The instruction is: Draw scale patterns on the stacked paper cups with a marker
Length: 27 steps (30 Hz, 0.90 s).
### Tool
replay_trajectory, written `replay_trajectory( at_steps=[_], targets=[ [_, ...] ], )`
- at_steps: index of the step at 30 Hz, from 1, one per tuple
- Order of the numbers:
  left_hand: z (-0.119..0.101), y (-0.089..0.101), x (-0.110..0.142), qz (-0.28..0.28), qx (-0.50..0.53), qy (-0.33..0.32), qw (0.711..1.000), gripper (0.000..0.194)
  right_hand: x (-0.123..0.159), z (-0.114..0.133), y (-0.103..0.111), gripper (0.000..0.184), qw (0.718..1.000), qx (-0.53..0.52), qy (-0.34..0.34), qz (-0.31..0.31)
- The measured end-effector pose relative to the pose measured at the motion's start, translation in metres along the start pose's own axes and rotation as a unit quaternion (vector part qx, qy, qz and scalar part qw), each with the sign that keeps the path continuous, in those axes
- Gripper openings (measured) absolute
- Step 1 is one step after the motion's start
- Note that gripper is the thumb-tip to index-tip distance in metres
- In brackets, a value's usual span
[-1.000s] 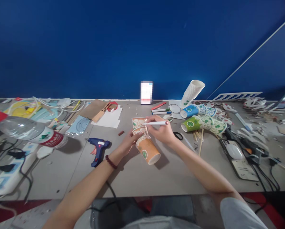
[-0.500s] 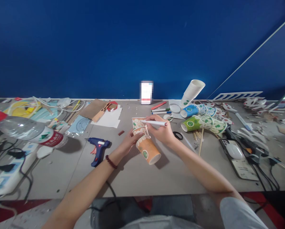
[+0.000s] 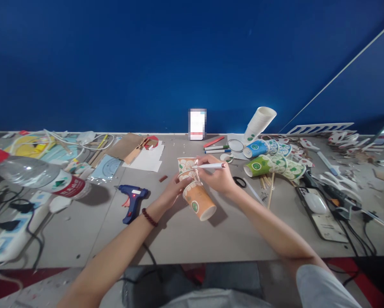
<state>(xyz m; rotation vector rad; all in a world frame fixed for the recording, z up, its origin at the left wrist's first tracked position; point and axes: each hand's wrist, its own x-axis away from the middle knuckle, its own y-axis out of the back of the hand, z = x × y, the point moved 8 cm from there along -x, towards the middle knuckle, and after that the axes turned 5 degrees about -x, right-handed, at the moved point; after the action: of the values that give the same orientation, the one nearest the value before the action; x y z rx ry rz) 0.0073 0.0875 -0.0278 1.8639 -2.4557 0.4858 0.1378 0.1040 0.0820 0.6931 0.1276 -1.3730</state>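
Observation:
My left hand [image 3: 175,188] is closed around the middle of an orange-patterned joined set of paper cups [image 3: 198,202], which lies tilted with its orange end toward me. In my right hand [image 3: 215,174] is a white marker with a reddish end [image 3: 213,165], held like a pen. Its tip is at the upper patterned cup, close to the cup wall; whether it touches I cannot tell. To the right lie a similar green set of cups [image 3: 257,167] and a blue one [image 3: 257,148].
A blue glue gun [image 3: 133,199] lies left of my hands. At the far left are a water bottle [image 3: 40,177] and a power strip [image 3: 28,229]. Several markers [image 3: 216,149], black tape [image 3: 239,182] and a stack of white cups [image 3: 259,122] are to the right. A phone [image 3: 197,124] stands at the wall.
The marker's tip has shifted right along the upper cup, my right hand moving slightly with it. The cups have turned or shifted a little left; my left hand keeps its hold.

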Motion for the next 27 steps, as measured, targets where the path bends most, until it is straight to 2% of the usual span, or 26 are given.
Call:
replay_trajectory(
  at_steps=[15, 27],
  targets=[
    [0.0001, 0.0011, 0.0004, -0.011, -0.002, 0.003, 1.000, 0.052, -0.0002, -0.0054, 0.0049, 0.007, 0.999, 0.010, -0.031, -0.022],
    [-0.0005, -0.0008, -0.0002, 0.002, 0.004, -0.003, 1.000, 0.052, 0.0002, -0.0024, 0.0036, 0.006, 1.000, -0.009, -0.006, -0.017]
  ],
)
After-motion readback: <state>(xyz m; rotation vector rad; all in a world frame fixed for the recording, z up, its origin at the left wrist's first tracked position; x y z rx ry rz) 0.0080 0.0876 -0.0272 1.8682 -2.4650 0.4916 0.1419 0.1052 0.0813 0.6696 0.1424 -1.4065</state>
